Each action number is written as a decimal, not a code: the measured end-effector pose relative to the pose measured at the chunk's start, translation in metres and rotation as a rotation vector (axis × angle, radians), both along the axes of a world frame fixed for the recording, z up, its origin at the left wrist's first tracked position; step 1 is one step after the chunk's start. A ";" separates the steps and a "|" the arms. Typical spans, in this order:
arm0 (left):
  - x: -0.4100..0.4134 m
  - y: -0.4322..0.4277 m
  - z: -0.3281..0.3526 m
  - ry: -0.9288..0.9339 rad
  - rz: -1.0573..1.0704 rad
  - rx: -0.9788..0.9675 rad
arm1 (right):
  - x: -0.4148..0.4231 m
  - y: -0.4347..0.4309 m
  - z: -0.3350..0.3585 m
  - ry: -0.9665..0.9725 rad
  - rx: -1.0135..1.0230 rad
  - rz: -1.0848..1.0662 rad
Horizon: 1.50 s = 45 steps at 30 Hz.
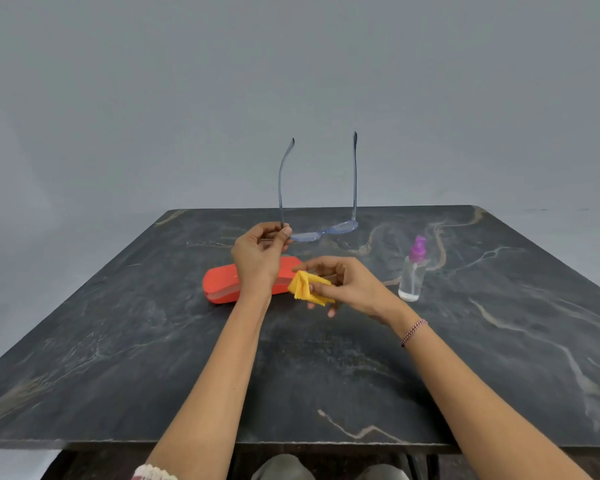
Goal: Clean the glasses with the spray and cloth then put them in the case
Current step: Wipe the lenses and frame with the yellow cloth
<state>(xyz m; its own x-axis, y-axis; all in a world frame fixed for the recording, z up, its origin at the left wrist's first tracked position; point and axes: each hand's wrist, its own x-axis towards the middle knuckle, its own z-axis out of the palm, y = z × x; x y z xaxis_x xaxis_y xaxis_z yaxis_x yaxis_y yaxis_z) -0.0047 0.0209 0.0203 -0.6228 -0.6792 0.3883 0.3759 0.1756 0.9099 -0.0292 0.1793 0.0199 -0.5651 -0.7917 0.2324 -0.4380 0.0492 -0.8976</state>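
My left hand point(260, 255) pinches the left corner of the blue-framed glasses point(326, 231) and holds them in the air above the table, lenses down and both temple arms pointing up. Lower and to the right, my right hand point(340, 283) grips a folded yellow cloth point(305, 288), apart from the glasses. The red case point(222, 284) lies shut on the table under my left wrist, partly hidden by it. A clear spray bottle point(413, 271) with a purple nozzle stands upright to the right of my right hand.
The dark marbled table point(118, 341) reaches from its near edge at the bottom to a far edge against a plain grey wall. My knees show under the near edge.
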 end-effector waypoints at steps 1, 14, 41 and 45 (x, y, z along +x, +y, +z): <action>-0.002 0.001 -0.004 -0.007 0.019 -0.035 | 0.001 0.002 0.001 0.020 -0.013 -0.002; 0.004 0.014 -0.011 0.046 0.074 -0.357 | -0.021 -0.008 0.019 0.774 -0.110 -0.764; 0.006 0.018 -0.004 0.122 -0.395 0.366 | -0.022 -0.012 -0.003 1.246 -0.185 -0.716; 0.006 0.022 -0.005 0.030 -0.632 0.531 | -0.020 -0.012 -0.003 1.243 -0.227 -0.717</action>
<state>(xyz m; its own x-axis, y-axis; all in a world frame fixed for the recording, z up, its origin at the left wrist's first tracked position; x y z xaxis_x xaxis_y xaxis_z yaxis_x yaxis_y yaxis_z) 0.0011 0.0433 0.0151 -0.9434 -0.3023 0.1364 0.2848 -0.5279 0.8001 -0.0493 0.1673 0.0165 -0.1605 -0.3115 0.9366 -0.8665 0.4988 0.0175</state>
